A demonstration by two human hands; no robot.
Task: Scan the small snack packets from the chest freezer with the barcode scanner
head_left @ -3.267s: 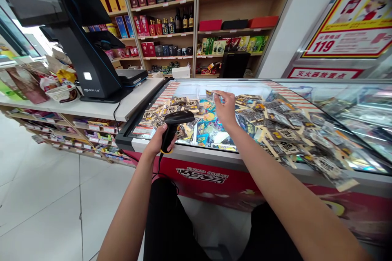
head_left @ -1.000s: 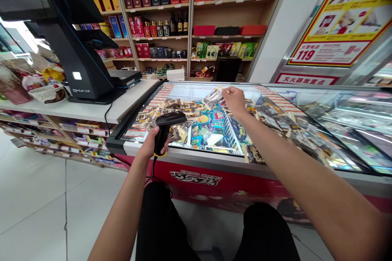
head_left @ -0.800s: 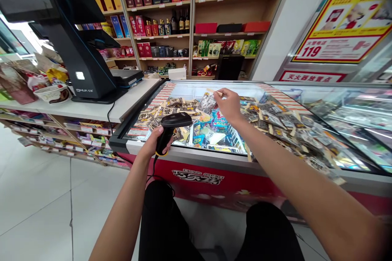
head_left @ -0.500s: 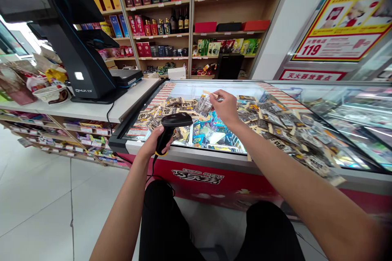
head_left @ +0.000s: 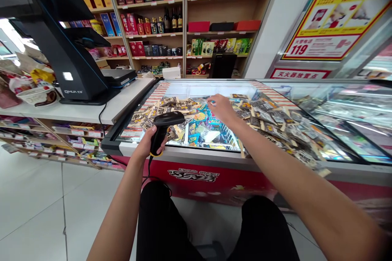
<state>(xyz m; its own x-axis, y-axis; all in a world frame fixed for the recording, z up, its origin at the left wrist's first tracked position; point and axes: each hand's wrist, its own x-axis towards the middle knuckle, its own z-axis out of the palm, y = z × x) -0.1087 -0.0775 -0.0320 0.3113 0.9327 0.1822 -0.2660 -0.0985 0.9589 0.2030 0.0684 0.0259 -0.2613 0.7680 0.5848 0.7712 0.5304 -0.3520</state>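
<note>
My left hand [head_left: 148, 143] is closed round the handle of a black barcode scanner [head_left: 168, 119], its head pointing right over the freezer's front edge. My right hand [head_left: 221, 108] hovers above the glass top, fingers curled; a small gap shows between thumb and forefinger, and no packet is visible in them. Left of it lies a spread of small snack packets [head_left: 163, 110] with dark lettering. A larger heap of similar packets [head_left: 269, 118] lies under and beyond my right forearm. Blue-wrapped goods [head_left: 203, 124] show through the glass between the two heaps.
The chest freezer [head_left: 190, 158] has a red front and grey rim. At left, a counter [head_left: 88, 108] carries a black checkout terminal [head_left: 76, 69] and a white tub [head_left: 39, 96]. Shelves of boxes and bottles [head_left: 153, 28] stand behind. The scanner's cable [head_left: 148, 169] hangs near my knees.
The packet that my right hand pinched is no longer in its fingers, and the hand has drawn slightly right. My left hand still holds the scanner. The view has shifted a little.
</note>
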